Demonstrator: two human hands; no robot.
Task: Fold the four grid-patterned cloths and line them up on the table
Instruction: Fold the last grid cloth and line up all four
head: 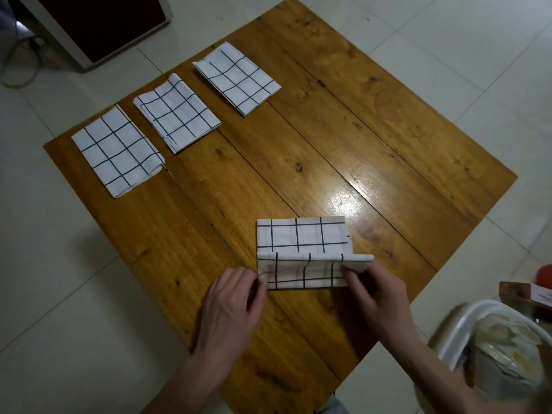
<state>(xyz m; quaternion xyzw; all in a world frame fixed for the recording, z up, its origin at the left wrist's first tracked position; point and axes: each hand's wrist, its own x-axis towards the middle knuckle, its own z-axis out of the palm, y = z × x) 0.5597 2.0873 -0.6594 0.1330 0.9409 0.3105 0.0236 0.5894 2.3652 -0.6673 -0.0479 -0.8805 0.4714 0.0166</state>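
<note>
Three folded cloths (176,112) lined up well beyond the grip; fourth cloth (304,252) half-folded, near edge pinched by left hand (231,303) and right hand (376,297); placing remains.

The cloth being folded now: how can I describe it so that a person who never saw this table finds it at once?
On the wooden table, three folded cloths lie in a row along the far left edge. The fourth cloth lies apart, near the closer edge. It alone is half-folded, its near edge lifted and pinched by the left hand and right hand.
</note>
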